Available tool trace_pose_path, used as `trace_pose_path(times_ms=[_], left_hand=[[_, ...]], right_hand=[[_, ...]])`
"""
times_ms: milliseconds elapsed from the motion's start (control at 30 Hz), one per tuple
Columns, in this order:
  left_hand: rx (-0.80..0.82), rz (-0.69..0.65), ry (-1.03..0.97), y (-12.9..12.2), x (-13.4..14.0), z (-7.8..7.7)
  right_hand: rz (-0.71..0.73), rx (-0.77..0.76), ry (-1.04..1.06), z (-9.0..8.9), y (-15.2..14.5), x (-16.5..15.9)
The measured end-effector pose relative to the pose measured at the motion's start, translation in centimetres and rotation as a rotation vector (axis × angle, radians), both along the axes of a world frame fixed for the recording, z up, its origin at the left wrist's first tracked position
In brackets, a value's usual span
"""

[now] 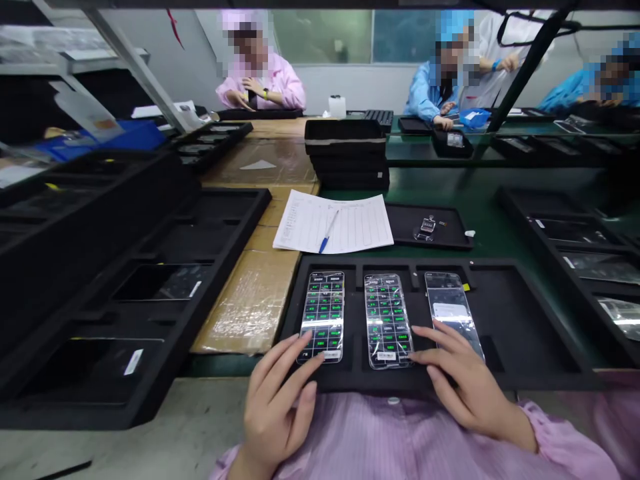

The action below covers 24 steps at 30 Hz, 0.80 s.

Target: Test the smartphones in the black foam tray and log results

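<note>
Three smartphones lie face up in a black foam tray [525, 320] before me. The left phone [325, 300] and the middle phone [385, 307] both show a grid of green text and carry a small white label near the bottom. A dark screen with a pale box shows on the right phone [445, 293]. My left hand [280, 393], fingers spread, has its fingertips at the left phone's lower part. Over the right phone reaches my right hand [463, 377], fingers apart, with fingertips by the middle phone's lower right edge. Neither hand grips anything.
Beyond the tray lie paper forms [305, 223] with a blue pen [329, 232] and a shallow black tray [455, 227] holding small parts. Black trays with phones flank me at left [250, 207] and right [545, 207]. Stacked black trays [347, 157] stand farther back. Several people work across the bench.
</note>
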<state>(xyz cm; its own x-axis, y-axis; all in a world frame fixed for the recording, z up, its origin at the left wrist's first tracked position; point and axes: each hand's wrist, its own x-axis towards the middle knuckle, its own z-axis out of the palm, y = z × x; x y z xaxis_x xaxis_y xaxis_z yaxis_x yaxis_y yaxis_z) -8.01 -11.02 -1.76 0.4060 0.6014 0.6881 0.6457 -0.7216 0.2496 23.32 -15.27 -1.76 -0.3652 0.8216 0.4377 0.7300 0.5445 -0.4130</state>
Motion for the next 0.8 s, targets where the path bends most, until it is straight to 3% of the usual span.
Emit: trace_pose_path(times_ms=[167, 467, 667, 800], left_hand=[[-0.039, 0.029, 0.064, -0.6, -0.6, -0.8], [-0.05, 0.043, 0.233, 0.2, 0.2, -1.9], [-0.051, 0.025, 0.119, 0.8, -0.3, -1.0], [-0.068, 0.081, 0.072, 2.0, -0.5, -0.2]], right_hand=[[0.05, 0.002, 0.001, -0.1, -0.2, 0.1], [-0.174, 0.071, 0.137, -0.3, -1.3, 2.1], [-0.396, 0.131, 0.198, -0.2, -2.0, 4.4], [-0.453, 0.075, 0.164, -0.6, -1.7, 5.0]])
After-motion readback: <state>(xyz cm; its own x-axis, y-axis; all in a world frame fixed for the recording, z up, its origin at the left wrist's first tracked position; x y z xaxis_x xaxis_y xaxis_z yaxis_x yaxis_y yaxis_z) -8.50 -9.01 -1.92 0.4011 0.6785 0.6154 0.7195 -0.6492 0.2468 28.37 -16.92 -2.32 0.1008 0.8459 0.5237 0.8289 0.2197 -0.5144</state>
